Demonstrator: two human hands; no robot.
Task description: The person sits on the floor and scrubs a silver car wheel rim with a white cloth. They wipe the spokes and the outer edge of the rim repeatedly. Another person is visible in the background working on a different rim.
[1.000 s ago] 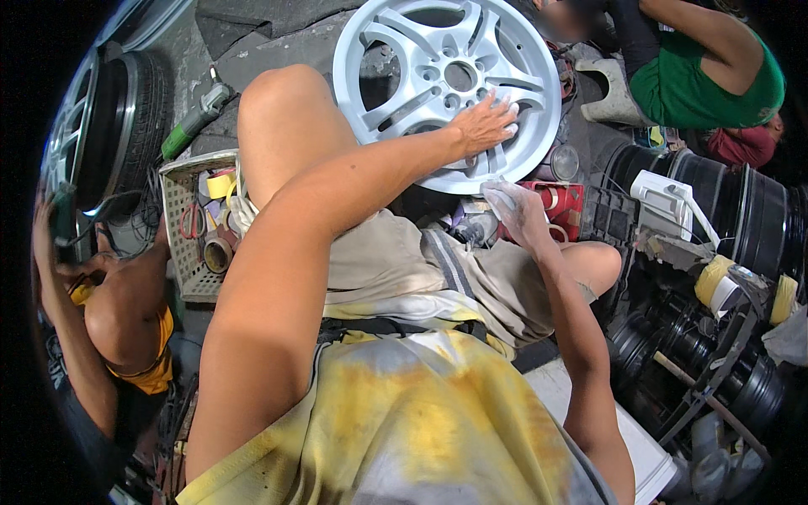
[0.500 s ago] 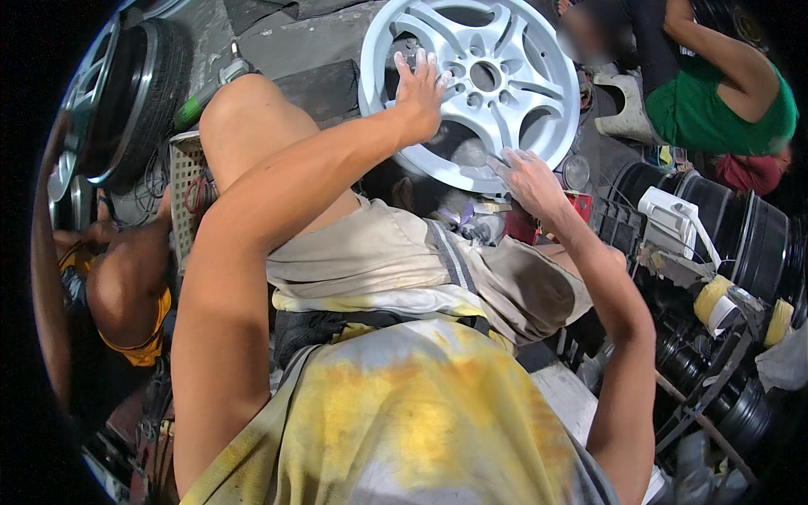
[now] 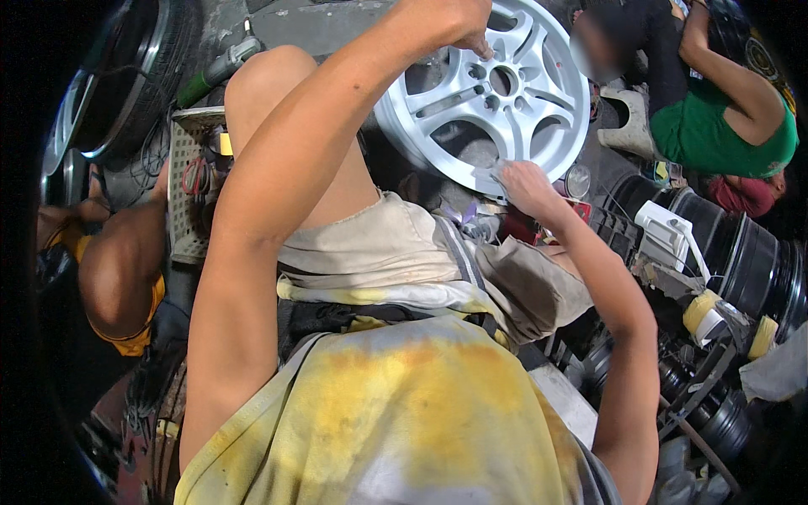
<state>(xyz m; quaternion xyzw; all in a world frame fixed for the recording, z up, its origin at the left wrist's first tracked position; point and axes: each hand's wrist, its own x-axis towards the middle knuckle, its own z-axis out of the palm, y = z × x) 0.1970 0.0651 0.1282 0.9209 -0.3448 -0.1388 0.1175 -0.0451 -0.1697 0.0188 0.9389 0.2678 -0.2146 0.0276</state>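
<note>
A silver-white alloy wheel rim point(image 3: 522, 114) lies tilted in front of my knees, its split spokes and round centre hole facing up. My left hand point(image 3: 468, 27) reaches over its far left part, fingertips bent down at a spoke near the hub; most of those fingers are hidden behind the hand. At the near edge of the rim, my right hand point(image 3: 528, 187) presses with its fingers closed together. A thin greyish patch shows at those fingertips, and I cannot tell whether it is a sheet or part of the surface.
Left of my knee stands a beige plastic basket point(image 3: 192, 185) with wires; a green-and-grey angle grinder point(image 3: 220, 67) lies beyond it. Dark wheels point(image 3: 741, 252) are stacked right, near a white plastic appliance point(image 3: 665, 236). A person in green point(image 3: 724, 118) sits far right, another person's leg point(image 3: 122, 282) is left.
My left hand has moved from flat on a spoke to farther up the rim, fingers now bent down. My right hand stays at the near edge, its fingers drawn closer together. The view has shifted slightly.
</note>
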